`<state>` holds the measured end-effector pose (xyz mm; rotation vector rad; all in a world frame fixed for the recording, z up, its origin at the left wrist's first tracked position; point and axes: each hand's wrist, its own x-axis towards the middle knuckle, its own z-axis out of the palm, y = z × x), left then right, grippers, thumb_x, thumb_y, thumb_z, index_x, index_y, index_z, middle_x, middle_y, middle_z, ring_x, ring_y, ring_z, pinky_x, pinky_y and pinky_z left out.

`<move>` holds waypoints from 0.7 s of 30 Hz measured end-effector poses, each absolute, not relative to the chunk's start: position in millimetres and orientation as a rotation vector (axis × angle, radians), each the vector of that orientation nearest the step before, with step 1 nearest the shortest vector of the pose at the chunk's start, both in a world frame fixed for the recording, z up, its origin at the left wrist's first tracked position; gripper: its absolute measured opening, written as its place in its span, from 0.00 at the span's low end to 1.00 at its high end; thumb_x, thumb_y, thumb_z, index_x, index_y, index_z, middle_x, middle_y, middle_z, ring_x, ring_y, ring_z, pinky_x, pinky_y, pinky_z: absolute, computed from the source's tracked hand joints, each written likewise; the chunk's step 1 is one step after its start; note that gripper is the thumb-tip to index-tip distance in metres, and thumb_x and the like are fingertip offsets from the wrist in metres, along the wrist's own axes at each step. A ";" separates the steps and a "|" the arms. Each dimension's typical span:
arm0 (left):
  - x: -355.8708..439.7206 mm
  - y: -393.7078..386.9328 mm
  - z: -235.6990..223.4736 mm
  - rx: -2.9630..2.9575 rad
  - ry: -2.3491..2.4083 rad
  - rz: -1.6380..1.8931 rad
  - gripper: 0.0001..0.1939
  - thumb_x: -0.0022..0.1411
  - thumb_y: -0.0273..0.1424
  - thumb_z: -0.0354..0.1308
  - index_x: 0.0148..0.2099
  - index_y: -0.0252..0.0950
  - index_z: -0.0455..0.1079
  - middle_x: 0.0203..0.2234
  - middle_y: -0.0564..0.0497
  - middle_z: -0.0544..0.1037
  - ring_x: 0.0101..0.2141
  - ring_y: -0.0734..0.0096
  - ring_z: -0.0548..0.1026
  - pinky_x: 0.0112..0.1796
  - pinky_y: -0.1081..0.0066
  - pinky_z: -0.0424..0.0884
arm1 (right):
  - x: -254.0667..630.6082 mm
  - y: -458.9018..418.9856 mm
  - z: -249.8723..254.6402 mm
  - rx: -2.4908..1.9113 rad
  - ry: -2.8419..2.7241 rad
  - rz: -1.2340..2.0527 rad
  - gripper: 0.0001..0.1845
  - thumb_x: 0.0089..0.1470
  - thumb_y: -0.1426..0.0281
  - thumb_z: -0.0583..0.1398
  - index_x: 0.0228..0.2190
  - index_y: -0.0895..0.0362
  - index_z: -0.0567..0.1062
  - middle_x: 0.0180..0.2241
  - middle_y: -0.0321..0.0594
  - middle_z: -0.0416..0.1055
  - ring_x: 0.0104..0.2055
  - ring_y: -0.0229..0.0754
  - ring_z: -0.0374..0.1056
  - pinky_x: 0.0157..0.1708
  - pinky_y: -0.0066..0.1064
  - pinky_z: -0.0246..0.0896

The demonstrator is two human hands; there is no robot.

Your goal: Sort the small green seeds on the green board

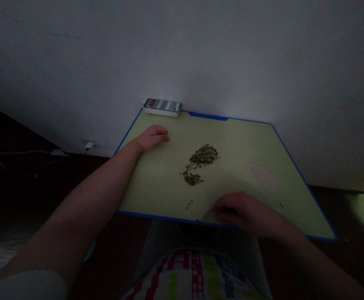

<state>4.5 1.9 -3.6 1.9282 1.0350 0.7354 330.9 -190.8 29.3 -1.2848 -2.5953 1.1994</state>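
Observation:
My left hand (153,136) rests on the left side of a pale green board (169,200) with a blue rim, its fingers loosely curled and nothing visible in them. Near the front edge, my right hand (238,208) grips a clear, curved-edged object (211,214) whose kind is hard to make out in the dim light. A heap of small dark green grains (204,155) mixed with pale ones lies mid-board. Just in front of it is a smaller heap of dark grains (192,178). Pale, rice-like grains (263,175) are spread thinly on the right.
A white box (162,107) with a printed dark top sits at the board's back left corner, close to the wall (225,54). A few stray dark grains (189,204) lie near the front. A plug (89,145) and cables are at the wall on the left.

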 end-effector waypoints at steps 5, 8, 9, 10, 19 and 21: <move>4.0 2.2 -3.7 1.933 1.044 0.722 0.18 0.46 0.40 0.57 0.17 0.39 0.52 0.13 0.59 0.51 0.18 0.80 0.52 0.22 0.72 0.47 | 325.6 -182.8 32.9 -1.311 -2.582 1.175 0.10 0.62 0.68 0.58 0.35 0.57 0.79 0.31 0.39 0.77 0.33 0.40 0.69 0.33 0.30 0.58; 4.0 2.7 -4.0 1.944 1.036 0.716 0.18 0.46 0.40 0.57 0.17 0.39 0.52 0.13 0.59 0.51 0.18 0.79 0.52 0.22 0.72 0.47 | 311.6 -172.0 36.6 -1.351 -2.549 1.020 0.12 0.64 0.69 0.55 0.42 0.56 0.78 0.39 0.43 0.79 0.39 0.43 0.72 0.39 0.32 0.60; 3.9 2.9 -4.1 1.947 1.034 0.715 0.18 0.46 0.40 0.57 0.17 0.39 0.52 0.13 0.59 0.51 0.18 0.79 0.52 0.22 0.71 0.47 | 304.8 -168.2 38.0 -1.358 -2.555 0.963 0.13 0.65 0.70 0.54 0.43 0.56 0.78 0.41 0.44 0.79 0.41 0.44 0.72 0.41 0.33 0.60; 3.8 3.1 -4.3 1.949 1.031 0.716 0.18 0.47 0.41 0.57 0.17 0.39 0.52 0.13 0.59 0.51 0.18 0.79 0.52 0.22 0.71 0.47 | 297.3 -164.7 39.5 -1.359 -2.581 0.910 0.14 0.65 0.70 0.53 0.43 0.56 0.78 0.42 0.44 0.79 0.42 0.45 0.72 0.41 0.33 0.60; 3.4 2.7 -5.5 1.941 1.024 0.727 0.19 0.48 0.40 0.57 0.17 0.38 0.52 0.14 0.59 0.51 0.19 0.79 0.52 0.23 0.72 0.47 | 256.3 -155.4 47.4 -1.200 -2.880 0.947 0.10 0.63 0.72 0.54 0.37 0.56 0.76 0.39 0.43 0.78 0.39 0.45 0.71 0.37 0.32 0.57; 3.8 2.2 -5.4 1.937 1.009 0.732 0.19 0.48 0.41 0.57 0.17 0.39 0.51 0.14 0.59 0.51 0.19 0.79 0.52 0.22 0.71 0.47 | 258.1 -155.6 47.7 -1.175 -2.897 0.986 0.10 0.63 0.72 0.54 0.37 0.56 0.76 0.38 0.43 0.78 0.39 0.44 0.71 0.36 0.31 0.56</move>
